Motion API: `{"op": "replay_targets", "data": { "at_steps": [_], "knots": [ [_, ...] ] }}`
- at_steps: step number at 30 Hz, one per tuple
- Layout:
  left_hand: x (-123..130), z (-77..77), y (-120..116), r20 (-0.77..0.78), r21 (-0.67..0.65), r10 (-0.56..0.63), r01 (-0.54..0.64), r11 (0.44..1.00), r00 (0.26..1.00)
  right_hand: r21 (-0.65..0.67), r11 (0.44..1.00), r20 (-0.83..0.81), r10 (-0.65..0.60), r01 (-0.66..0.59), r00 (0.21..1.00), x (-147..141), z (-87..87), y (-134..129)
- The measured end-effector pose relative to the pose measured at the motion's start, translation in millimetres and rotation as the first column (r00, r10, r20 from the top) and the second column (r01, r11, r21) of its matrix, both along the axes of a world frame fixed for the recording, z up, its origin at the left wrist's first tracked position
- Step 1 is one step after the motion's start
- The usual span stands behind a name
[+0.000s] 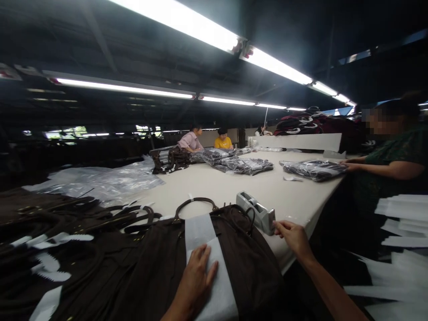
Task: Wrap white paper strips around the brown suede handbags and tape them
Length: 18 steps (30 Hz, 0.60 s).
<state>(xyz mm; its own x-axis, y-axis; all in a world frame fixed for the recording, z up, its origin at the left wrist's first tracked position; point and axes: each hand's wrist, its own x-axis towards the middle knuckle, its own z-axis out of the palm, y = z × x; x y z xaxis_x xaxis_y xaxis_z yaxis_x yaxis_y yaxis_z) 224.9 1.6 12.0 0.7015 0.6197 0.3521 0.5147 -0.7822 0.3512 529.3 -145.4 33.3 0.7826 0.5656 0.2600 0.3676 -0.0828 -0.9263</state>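
Where tube lights [180,22] run overhead, a long pale counter [187,185] stretches away from the wearer. Along its right side a co-worker in a dark green patterned top [394,151] has hands on a plastic-wrapped bundle [312,169]; two more people, one in pink [190,140], one in yellow [223,141], at the far left side. Left foreground: heap of dark brown bags [100,263], handles tangled, white toothed tags [55,272] among them. Beyond the heap, crumpled clear plastic [110,178]. More wrapped bundles [245,165] mid-counter. White paper sheets [401,272] at lower right.

Nearest the wearer, centre: one brown bag [247,254] lying flat, its curved handle [195,200] pointing up the counter. White paper strip [200,227] laid lengthwise over the bag, just below the handle. Grey tape dispenser [252,207] just beyond the bag's right shoulder.

Left hand [199,272]: palm down on the strip, grip loose, fingers slightly spread, holding nothing. Right hand [294,236]: grip pinched together, thumb to fingertips, at the dispenser's near end; whether tape sits between them, cannot tell.
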Motion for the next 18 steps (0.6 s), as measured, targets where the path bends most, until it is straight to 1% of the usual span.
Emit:
{"op": "replay_targets", "data": {
  "at_steps": [2,4,6,7,9,12,15,18],
  "knots": [
    [0,4.5,-3,-0.001,-0.022,0.0,0.0,1.0,1.0,0.081,0.979,-0.092,0.193,-0.186,0.977,-38,18.5,10],
    [0,7.0,-6,0.002,-0.038,0.002,-0.002,0.999,1.0,0.109,0.928,-0.178,0.372,-0.357,0.911,-80,32.4,27],
    [0,7.1,-7,0.01,-0.047,0.007,-0.007,0.999,1.0,0.115,0.881,-0.244,0.473,-0.459,0.846,-118,37.0,49],
    [0,6.4,-8,0.017,-0.049,0.01,-0.009,0.999,1.0,0.119,0.872,-0.288,0.489,-0.476,0.824,-134,35.8,61],
    [0,4.0,-9,0.041,-0.051,0.011,-0.009,0.999,0.999,0.127,0.881,-0.386,0.468,-0.456,0.795,-157,29.1,84],
    [0,0.7,-9,0.093,-0.046,-0.001,0.006,0.999,0.996,0.114,0.913,-0.49,0.395,-0.392,0.777,-174,17.0,112],
    [1,-0.3,-9,0.124,-0.039,-0.008,0.012,0.999,0.992,0.082,0.931,-0.533,0.343,-0.356,0.774,-178,9.2,126],
    [2,-0.2,-9,0.135,-0.047,-0.002,0.009,0.999,0.991,0.046,0.948,-0.575,0.283,-0.315,0.768,-175,4.5,131]
  ]
}}
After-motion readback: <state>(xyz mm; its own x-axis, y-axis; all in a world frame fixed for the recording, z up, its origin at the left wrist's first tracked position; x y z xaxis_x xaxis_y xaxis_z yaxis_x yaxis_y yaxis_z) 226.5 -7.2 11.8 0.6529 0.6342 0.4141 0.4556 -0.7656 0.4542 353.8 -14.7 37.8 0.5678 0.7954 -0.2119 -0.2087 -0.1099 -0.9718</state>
